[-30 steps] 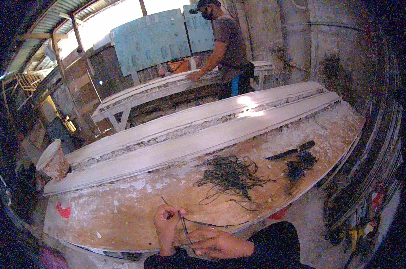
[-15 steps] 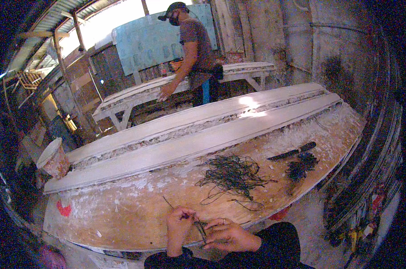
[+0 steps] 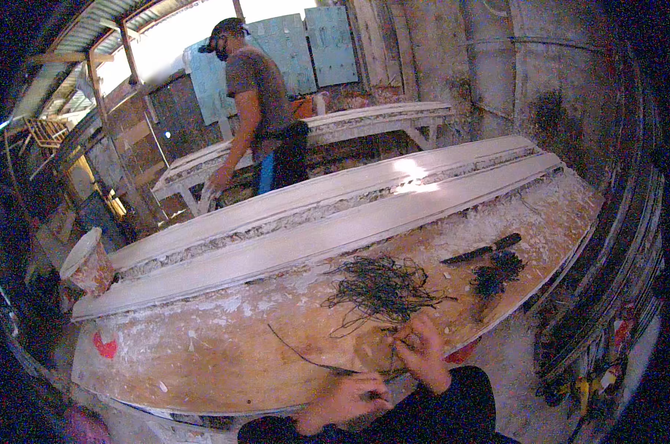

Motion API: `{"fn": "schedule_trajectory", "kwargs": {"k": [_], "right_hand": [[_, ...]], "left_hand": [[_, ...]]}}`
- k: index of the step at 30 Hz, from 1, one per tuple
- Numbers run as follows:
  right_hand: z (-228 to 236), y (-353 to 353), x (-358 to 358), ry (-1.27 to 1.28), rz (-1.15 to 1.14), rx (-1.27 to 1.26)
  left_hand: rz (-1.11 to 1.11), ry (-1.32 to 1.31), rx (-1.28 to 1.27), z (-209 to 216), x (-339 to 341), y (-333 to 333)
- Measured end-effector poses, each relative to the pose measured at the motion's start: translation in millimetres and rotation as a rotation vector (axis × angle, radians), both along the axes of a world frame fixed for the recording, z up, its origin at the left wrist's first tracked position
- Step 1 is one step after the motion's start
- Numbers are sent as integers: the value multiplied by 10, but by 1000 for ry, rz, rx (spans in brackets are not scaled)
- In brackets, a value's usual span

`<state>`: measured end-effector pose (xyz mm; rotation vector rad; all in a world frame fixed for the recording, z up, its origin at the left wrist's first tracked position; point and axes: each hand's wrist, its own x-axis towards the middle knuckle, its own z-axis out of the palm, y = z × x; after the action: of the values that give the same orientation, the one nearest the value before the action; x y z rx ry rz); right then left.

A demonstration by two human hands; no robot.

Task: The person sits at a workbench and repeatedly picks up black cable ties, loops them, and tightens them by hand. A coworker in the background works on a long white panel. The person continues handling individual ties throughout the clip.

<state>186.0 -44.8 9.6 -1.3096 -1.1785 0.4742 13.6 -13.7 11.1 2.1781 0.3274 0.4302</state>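
My left hand (image 3: 346,402) is closed at the near edge of the wooden board, fingers curled round a thin dark cord (image 3: 303,357). One end of that cord trails away to the upper left over the board. To its right, my right hand (image 3: 421,351) is raised above the board, thumb and fingers pinched on a dark strand. Just beyond the right hand lies a loose tangle of dark cord (image 3: 383,287). Farther right are a black-handled knife (image 3: 483,249) and a small bunched dark clump (image 3: 499,272).
White-smeared planks (image 3: 320,229) run lengthwise across the wooden board (image 3: 224,370). A crusted bucket (image 3: 89,260) stands at the left end. Behind, another person (image 3: 257,103) in a cap bends by a long bench (image 3: 379,117). Clutter lies on the floor at right.
My hands have come apart: the right has moved up and right toward the tangle, the left stays low near the edge. More of the cord is exposed. The other person has moved left.
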Motion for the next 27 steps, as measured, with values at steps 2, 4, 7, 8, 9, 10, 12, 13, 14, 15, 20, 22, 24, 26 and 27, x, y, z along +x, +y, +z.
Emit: {"fn": "schedule_trajectory", "kwargs": {"k": [2, 4, 7, 8, 9, 10, 12, 13, 14, 15, 20, 22, 24, 26, 27], "right_hand": [[13, 6, 41, -185, -23, 84], [15, -4, 40, -181, 22, 99], [2, -12, -14, 50, 140, 27], [-1, 3, -29, 86, 148, 9], [-2, 9, -39, 121, 156, -9], [0, 8, -42, 127, 146, -14], [13, -3, -37, 138, 125, -27], [26, -15, -27, 119, 117, -33], [42, -30, -11, 99, 109, -39], [59, -43, 7, 79, 101, -45], [112, -54, 56, -133, 309, -23], [103, -50, 1, -211, 524, -3], [73, -25, -144, -368, 765, 31], [33, -78, -347, -399, 883, 44], [18, -97, -428, -415, 943, 51]], "left_hand": [[11, 19, -60, -3, 166, -142], [31, -25, -77, -21, 243, -198], [71, -176, -28, -55, 261, -199], [82, -112, -22, -54, 240, -178], [93, -48, -16, -46, 202, -149], [105, 14, -12, -35, 163, -125], [150, 9, -25, -8, 85, -80], [173, 5, -33, 2, 48, -57], [249, 67, -57, 4, 17, -37], [325, 128, -80, -3, -12, -15], [782, -102, 45, -120, -217, 184], [955, -285, 38, -163, -328, 281], [1010, -554, -223, -177, -420, 385], [1104, -430, -162, -162, -521, 419], [1150, -367, -131, -150, -548, 426]]}}
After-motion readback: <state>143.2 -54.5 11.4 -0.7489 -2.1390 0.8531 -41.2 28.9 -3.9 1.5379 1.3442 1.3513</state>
